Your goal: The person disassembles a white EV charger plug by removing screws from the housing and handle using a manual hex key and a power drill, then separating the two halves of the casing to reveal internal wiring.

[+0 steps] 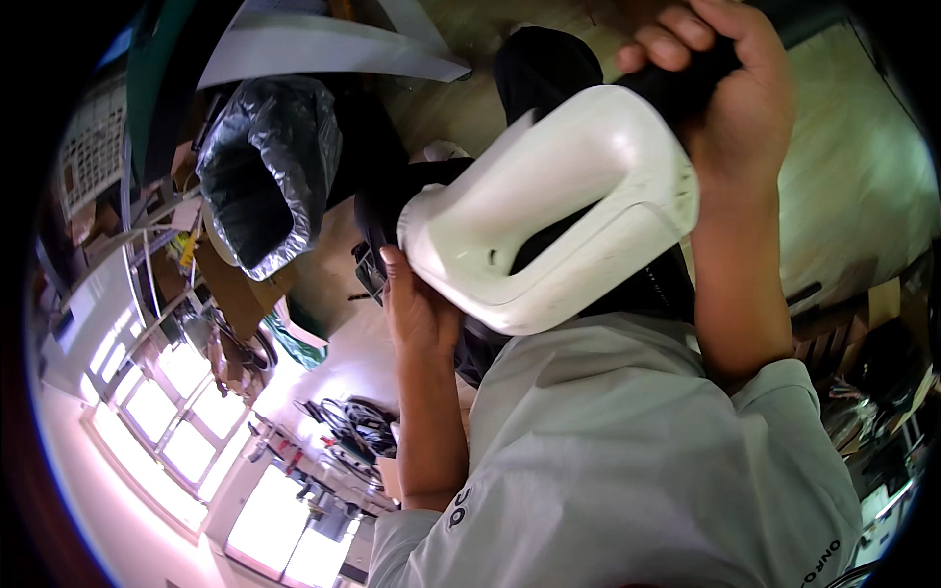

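Note:
A large white moulded plastic piece [559,211], shaped like a rounded loop with a long slot through it, is tilted in front of my body. My left hand [421,309] is closed at its lower left edge, with the thumb up along the side and the other fingers hidden behind. Beyond its upper right corner, my right hand [745,108] has its fingers curled round a black part [691,83]. Whether that black part is joined to the white piece, I cannot tell. Small dark marks show on the white surface near the slot.
To the left stands a bin lined with a grey plastic bag [270,171], with pieces of cardboard [230,289] beside it. A pale metal leg [333,49] crosses the upper left. Coiled black cables [358,426] lie lower left. Boxes and clutter [877,343] sit at the right.

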Demonstrator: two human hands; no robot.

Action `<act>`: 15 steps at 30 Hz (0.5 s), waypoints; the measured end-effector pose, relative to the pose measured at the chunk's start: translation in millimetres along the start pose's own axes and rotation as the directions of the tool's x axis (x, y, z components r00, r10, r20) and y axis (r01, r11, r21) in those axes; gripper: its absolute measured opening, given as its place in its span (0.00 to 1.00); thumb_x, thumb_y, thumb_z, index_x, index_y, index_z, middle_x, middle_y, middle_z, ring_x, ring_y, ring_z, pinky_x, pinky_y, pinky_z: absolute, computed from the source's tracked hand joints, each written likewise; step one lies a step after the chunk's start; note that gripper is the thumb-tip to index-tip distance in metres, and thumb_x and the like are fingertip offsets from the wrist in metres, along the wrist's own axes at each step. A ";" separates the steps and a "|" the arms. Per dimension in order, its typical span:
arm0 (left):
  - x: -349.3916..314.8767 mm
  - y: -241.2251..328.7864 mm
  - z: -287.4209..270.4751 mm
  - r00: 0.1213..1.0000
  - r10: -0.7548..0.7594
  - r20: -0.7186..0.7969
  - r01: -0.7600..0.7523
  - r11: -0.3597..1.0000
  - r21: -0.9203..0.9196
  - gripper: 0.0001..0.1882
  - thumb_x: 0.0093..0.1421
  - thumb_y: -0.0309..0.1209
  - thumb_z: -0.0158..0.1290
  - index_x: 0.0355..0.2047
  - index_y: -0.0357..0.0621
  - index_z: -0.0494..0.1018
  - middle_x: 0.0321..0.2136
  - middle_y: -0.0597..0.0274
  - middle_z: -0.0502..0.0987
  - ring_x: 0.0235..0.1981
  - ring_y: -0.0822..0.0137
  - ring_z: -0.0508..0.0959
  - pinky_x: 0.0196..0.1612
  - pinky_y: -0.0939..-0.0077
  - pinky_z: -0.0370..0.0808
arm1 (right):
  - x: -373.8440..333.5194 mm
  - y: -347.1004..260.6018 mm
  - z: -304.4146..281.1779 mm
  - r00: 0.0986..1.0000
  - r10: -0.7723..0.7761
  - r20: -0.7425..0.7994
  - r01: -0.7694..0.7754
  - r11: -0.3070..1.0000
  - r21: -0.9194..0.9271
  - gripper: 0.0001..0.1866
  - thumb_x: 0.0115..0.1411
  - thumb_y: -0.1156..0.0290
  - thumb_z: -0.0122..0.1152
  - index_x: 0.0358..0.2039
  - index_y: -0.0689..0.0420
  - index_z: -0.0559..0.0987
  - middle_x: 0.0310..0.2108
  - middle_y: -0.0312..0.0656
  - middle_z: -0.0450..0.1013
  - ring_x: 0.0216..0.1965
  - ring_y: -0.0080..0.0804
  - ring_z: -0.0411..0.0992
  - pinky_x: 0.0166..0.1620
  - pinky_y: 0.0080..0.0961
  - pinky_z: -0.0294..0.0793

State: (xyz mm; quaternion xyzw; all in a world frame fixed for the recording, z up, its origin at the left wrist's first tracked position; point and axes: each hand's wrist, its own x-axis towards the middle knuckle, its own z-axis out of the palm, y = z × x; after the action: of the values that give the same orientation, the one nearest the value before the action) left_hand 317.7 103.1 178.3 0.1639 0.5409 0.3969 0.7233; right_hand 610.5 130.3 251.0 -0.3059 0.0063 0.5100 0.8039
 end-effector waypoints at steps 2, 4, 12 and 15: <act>-4.3 -5.8 -2.2 0.998 0.028 -0.051 -0.027 0.999 0.035 0.36 0.67 0.57 0.41 0.62 0.38 0.62 0.58 0.51 0.71 0.58 0.55 0.72 0.62 0.58 0.68 | 6.4 -2.0 -28.1 0.981 0.025 0.192 -0.035 0.998 0.048 0.11 0.56 0.69 0.57 0.39 0.58 0.73 0.22 0.35 0.68 0.26 0.31 0.71 0.37 0.34 0.73; -12.6 -6.8 7.1 0.997 0.057 -0.056 -0.053 0.997 0.063 0.37 0.67 0.57 0.41 0.63 0.39 0.61 0.59 0.51 0.69 0.60 0.55 0.70 0.63 0.58 0.65 | 20.5 -5.3 -46.9 0.911 0.109 0.398 -0.139 0.989 0.046 0.11 0.61 0.69 0.56 0.43 0.60 0.72 0.26 0.31 0.69 0.30 0.24 0.70 0.44 0.31 0.72; -28.0 -7.5 6.4 0.992 0.113 -0.048 -0.117 0.988 -0.102 0.27 0.63 0.51 0.54 0.41 0.33 0.72 0.35 0.54 0.80 0.32 0.65 0.81 0.34 0.72 0.79 | 12.6 0.2 -26.5 0.995 0.020 0.097 -0.016 0.999 -0.039 0.10 0.56 0.77 0.55 0.39 0.60 0.69 0.20 0.29 0.62 0.23 0.22 0.62 0.37 0.27 0.69; -30.7 -7.7 11.3 0.996 0.081 -0.032 -0.084 0.991 -0.108 0.27 0.61 0.51 0.56 0.37 0.34 0.73 0.31 0.55 0.80 0.28 0.67 0.80 0.30 0.74 0.78 | 11.3 -11.1 -24.0 1.000 0.006 0.008 -0.006 0.993 -0.118 0.07 0.55 0.74 0.54 0.35 0.58 0.71 0.19 0.28 0.61 0.22 0.22 0.62 0.37 0.29 0.71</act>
State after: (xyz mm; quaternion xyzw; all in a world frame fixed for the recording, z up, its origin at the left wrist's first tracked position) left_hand 328.0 77.4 197.3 0.1411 0.5210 0.4576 0.7065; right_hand 632.3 124.3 233.2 -0.3506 -0.0260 0.5131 0.7830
